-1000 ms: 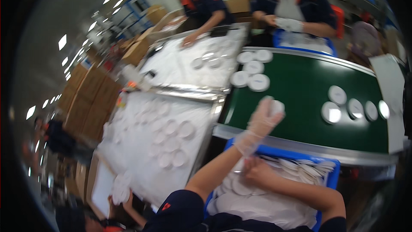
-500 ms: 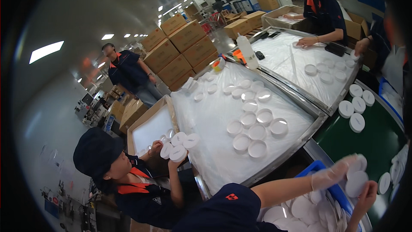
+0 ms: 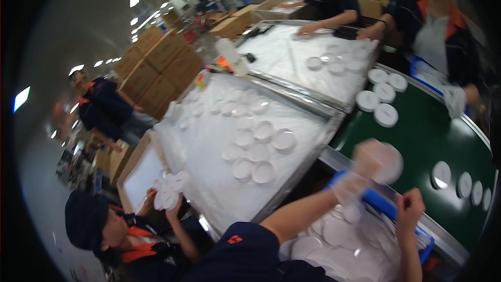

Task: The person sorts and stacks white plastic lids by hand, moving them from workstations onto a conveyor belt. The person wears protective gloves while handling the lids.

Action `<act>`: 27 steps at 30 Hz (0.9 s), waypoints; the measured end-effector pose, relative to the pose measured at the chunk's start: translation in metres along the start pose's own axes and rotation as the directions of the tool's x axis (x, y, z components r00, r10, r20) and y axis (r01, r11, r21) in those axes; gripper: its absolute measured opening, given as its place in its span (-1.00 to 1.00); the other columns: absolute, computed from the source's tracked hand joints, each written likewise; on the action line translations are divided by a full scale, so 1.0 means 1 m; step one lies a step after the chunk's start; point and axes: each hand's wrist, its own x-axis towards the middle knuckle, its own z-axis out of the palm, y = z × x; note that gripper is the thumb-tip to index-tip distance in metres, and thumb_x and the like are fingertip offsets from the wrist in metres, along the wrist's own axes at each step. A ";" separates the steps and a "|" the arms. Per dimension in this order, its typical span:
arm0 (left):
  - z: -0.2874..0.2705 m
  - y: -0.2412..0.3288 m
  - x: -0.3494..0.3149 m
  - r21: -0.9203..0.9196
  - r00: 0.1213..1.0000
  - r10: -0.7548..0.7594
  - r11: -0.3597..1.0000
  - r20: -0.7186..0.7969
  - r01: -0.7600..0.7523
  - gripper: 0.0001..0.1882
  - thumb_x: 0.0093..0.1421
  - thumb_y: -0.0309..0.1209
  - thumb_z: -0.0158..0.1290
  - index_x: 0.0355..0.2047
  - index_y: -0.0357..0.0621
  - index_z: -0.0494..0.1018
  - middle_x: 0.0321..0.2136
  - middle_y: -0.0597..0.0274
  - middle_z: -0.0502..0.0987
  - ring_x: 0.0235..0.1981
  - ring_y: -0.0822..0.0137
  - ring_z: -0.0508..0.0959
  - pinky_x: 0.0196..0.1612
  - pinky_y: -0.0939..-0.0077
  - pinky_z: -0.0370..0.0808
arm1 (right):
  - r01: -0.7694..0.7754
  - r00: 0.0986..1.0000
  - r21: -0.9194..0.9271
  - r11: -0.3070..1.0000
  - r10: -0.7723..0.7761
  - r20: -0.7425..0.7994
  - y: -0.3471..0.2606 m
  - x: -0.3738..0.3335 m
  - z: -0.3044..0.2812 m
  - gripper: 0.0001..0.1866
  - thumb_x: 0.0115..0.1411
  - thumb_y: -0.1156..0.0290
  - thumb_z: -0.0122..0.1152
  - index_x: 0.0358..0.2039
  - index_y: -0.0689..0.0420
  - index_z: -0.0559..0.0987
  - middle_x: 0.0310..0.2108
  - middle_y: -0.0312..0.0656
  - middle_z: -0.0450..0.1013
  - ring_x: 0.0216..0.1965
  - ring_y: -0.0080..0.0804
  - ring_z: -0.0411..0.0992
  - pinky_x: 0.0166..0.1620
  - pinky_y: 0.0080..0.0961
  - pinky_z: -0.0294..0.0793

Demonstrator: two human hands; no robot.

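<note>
My left hand [image 3: 369,161], in a thin clear glove and blurred by motion, grips a round white lid [image 3: 389,166] above the near edge of the green conveyor belt [image 3: 417,130]. My right hand [image 3: 410,206] is lower and to the right, its fingers curled in with no lid showing in them. Below both hands is a blue bin [image 3: 377,198] heaped with white round lids [image 3: 334,232]. On the belt, several lids lie in a cluster [image 3: 384,94] at the far end, and a row of lids [image 3: 441,175] stands out to the right.
Left of the belt is a plastic-covered table [image 3: 209,162] with clear round covers on it. A second covered table [image 3: 282,47] lies beyond. A co-worker in a dark cap [image 3: 91,219] holds several lids at lower left. Other people stand at the far tables and across the belt.
My view has turned right, shifting the scene left. My left hand has moved away from my right with a lid; the lid between my hands no longer shows at the right one.
</note>
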 end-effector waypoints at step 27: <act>0.054 -0.089 0.054 0.313 0.792 -0.145 0.948 0.593 -0.061 -0.30 -0.06 -0.13 0.09 0.04 -0.20 0.16 -0.04 -0.07 0.25 0.01 -0.04 0.22 0.06 0.17 0.14 | 0.295 0.786 -0.205 0.933 -0.115 0.608 -0.023 -0.050 0.074 -0.78 -0.07 0.44 -0.05 -0.41 0.27 0.45 -0.43 -0.05 0.42 -0.34 -0.25 0.38 -0.30 -0.39 0.36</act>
